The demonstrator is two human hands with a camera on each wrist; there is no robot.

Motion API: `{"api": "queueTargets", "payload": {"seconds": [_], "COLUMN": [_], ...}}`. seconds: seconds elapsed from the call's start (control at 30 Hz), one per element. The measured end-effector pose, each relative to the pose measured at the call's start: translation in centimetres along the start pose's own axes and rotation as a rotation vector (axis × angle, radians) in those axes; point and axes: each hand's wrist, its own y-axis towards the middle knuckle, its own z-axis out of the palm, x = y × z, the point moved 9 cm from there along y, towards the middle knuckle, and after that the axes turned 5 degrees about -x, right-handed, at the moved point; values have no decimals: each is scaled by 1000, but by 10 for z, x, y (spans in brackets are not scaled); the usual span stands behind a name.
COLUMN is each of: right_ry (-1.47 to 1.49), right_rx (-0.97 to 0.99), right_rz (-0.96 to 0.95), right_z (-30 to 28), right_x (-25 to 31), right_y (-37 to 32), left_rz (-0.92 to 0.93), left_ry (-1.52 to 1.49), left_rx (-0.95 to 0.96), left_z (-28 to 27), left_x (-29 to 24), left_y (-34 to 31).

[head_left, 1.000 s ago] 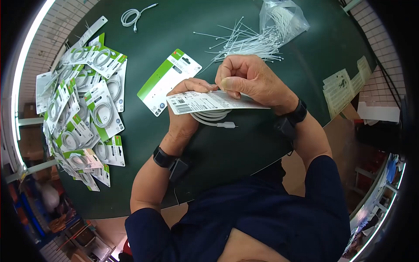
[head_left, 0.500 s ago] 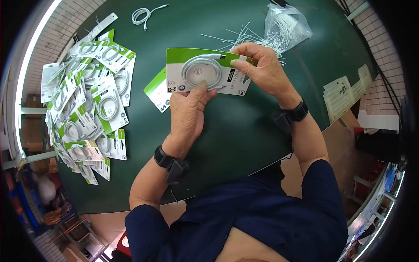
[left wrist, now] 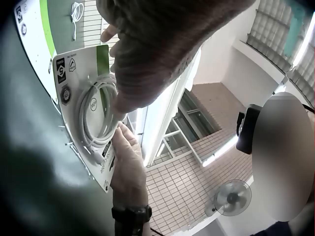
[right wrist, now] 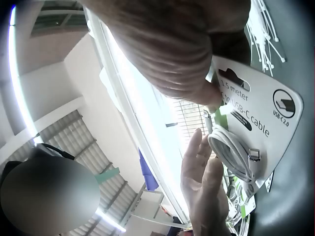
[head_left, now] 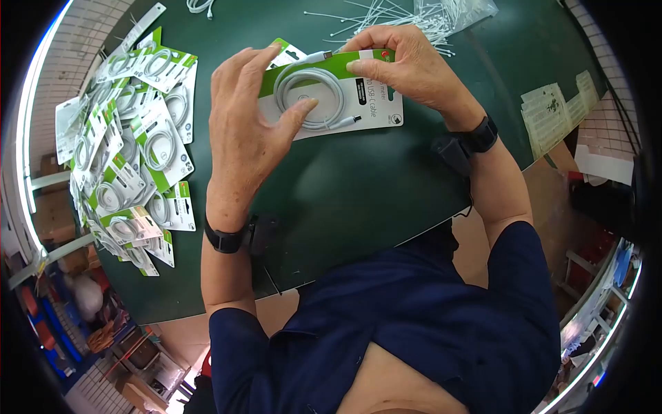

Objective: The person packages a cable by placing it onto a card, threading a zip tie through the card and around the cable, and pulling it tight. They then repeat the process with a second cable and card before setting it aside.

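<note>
A white-and-green retail card (head_left: pixel 381 109) is held up over the table, with a coiled white USB-C cable (head_left: pixel 339 96) on its front. My right hand (head_left: pixel 414 69) pinches the card at its green edge, thumb on the printed front and fingers behind. Beside the other end, my left hand (head_left: pixel 241 114) has its fingers extended, and its thumb overlaps the coil. The right wrist view shows those left fingers straight, close to the coil (right wrist: pixel 230 147). Partly hidden behind the held card, another card (head_left: pixel 289 53) lies on the table.
A heap of carded cables (head_left: pixel 162 124) covers the table's left side, near a white strip (head_left: pixel 141 27). White cable ties (head_left: pixel 383 17) spread out of a clear bag (head_left: pixel 476 12) at the back. One loose cable (head_left: pixel 200 7) lies far back; taped paper (head_left: pixel 545 114) is at right.
The card was tipped with its printed back up, then turned to show the coil. My left hand has let go of its lower edge and spread at its left; the right hand keeps its pinch.
</note>
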Motion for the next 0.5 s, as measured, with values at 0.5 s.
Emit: {"api": "queueTargets", "payload": {"seconds": [0.5], "right_ry": [-142], "right_rx": [77], "right_rz": [-105], "right_z": [14], "right_x": [15], "right_y": [-5], "left_rz": [-152], "left_ry": [-105], "left_rx": [102], "left_z": [31], "left_x": [15], "left_y": [-31]}}
